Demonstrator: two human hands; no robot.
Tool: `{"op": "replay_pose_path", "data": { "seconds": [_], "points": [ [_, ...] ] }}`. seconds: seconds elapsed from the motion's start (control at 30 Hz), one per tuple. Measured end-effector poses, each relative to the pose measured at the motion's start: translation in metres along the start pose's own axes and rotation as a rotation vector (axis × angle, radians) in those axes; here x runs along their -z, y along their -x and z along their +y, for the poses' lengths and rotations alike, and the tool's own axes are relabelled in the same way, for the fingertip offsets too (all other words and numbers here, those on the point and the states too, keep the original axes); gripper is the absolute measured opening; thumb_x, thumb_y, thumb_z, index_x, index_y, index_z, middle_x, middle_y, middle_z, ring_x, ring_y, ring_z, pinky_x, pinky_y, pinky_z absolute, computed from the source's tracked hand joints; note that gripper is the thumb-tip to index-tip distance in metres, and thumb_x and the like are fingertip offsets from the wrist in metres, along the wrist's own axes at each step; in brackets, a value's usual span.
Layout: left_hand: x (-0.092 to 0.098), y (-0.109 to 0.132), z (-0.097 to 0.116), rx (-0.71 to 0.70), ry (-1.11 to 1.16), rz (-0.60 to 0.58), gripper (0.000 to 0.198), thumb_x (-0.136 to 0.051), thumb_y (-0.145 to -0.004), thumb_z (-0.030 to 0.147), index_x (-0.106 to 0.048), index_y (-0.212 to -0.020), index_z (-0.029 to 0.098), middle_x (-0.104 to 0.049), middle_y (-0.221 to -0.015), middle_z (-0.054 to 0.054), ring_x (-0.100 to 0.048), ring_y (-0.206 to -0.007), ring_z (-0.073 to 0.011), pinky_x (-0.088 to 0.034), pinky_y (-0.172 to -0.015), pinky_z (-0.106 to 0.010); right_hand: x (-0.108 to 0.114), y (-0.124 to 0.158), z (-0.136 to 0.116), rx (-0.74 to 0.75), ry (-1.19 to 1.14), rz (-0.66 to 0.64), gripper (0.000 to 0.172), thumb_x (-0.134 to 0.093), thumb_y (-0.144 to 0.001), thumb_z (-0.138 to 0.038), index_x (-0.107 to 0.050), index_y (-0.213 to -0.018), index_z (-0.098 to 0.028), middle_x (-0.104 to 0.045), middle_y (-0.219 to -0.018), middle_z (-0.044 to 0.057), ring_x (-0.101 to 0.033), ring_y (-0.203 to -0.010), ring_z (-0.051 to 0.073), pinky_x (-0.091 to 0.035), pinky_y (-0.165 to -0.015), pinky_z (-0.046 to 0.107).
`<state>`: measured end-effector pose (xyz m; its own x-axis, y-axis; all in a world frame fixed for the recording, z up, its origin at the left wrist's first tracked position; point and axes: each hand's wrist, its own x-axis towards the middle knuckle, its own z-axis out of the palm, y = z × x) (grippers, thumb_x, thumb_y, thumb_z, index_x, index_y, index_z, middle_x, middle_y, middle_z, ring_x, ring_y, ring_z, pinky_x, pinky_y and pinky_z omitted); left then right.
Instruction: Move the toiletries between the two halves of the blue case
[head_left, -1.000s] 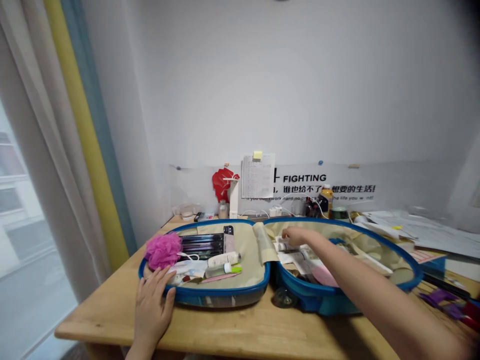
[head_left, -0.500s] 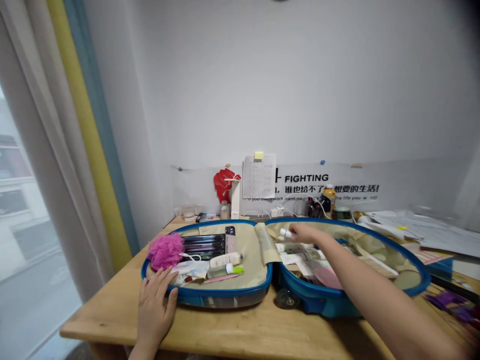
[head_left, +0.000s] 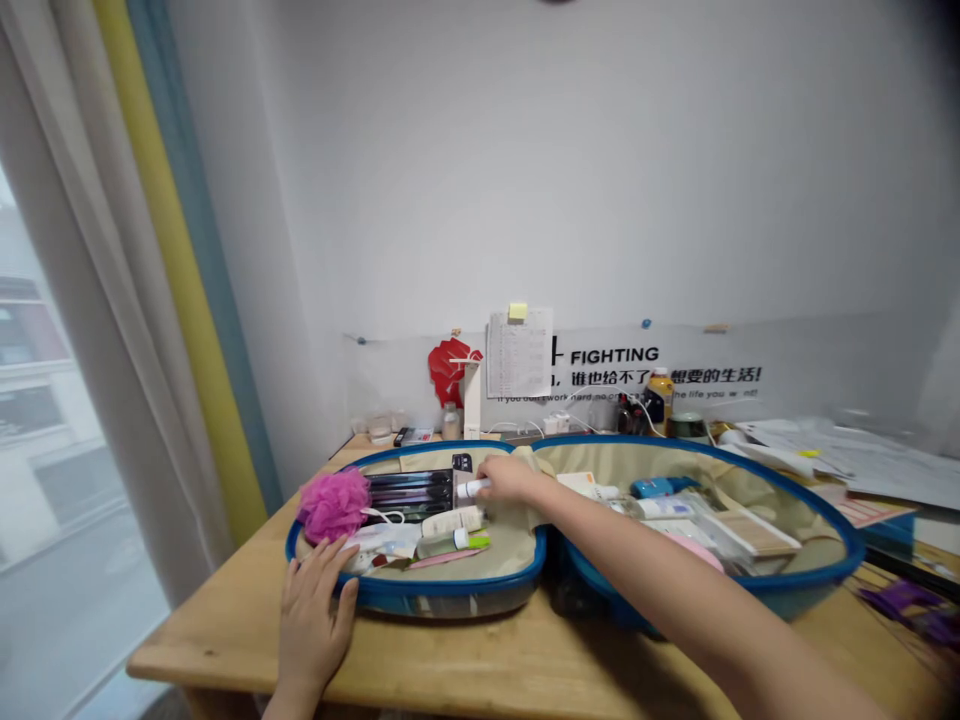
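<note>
An open blue suitcase (head_left: 480,578) with a beige lining lies on the wooden table. Over its left half, my right hand (head_left: 507,480) is closed on a small white bottle (head_left: 472,488), whose exact kind is partly hidden by the fingers. My left hand (head_left: 319,600) rests with fingers apart on the front-left rim. Beside its fingertips lie a pink bath puff (head_left: 334,503) and a white packet (head_left: 381,538). A pack of dark pens (head_left: 409,490), a pale tube (head_left: 452,521) and a clear bottle with a white cap (head_left: 441,543) share this half.
In the suitcase's right half sit a blue bottle (head_left: 654,487), a white tube (head_left: 666,508) and a wood-toned box (head_left: 754,532). Behind it stand a white lamp (head_left: 472,400) and a yellow-capped drink bottle (head_left: 659,395). Papers (head_left: 817,455) and a purple item (head_left: 904,605) lie at the right.
My right hand has carried the small white bottle leftward from the suitcase's right half to above its left half. My left hand stays on the rim.
</note>
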<state>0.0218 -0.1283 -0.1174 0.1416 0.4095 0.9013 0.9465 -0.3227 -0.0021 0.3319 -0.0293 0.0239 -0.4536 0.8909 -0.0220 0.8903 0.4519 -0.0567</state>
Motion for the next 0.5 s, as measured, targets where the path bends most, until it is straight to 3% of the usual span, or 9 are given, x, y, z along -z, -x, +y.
{"op": "replay_pose_path", "data": {
  "seconds": [0.23, 0.5],
  "points": [
    [-0.002, 0.002, -0.003, 0.028, 0.016, -0.016, 0.036, -0.040, -0.091, 0.038, -0.060, -0.114, 0.019, -0.065, -0.116, -0.013, -0.055, -0.112, -0.0281, -0.029, -0.106, -0.049, -0.015, -0.005, -0.003, 0.135, -0.093, -0.157, 0.031, -0.056, -0.089, -0.038, -0.060, -0.111, -0.016, -0.061, -0.114, 0.006, -0.060, -0.100, 0.018, -0.051, -0.087, 0.040],
    [-0.003, 0.004, -0.002, 0.087, 0.051, -0.045, 0.036, -0.040, -0.090, 0.041, -0.062, -0.113, 0.024, -0.066, -0.117, -0.009, -0.055, -0.115, -0.0267, -0.026, -0.109, -0.047, -0.014, 0.000, -0.003, 0.166, -0.240, -0.103, 0.029, -0.056, -0.089, -0.036, -0.061, -0.109, -0.016, -0.062, -0.113, 0.006, -0.060, -0.100, 0.017, -0.051, -0.087, 0.039]
  ]
}}
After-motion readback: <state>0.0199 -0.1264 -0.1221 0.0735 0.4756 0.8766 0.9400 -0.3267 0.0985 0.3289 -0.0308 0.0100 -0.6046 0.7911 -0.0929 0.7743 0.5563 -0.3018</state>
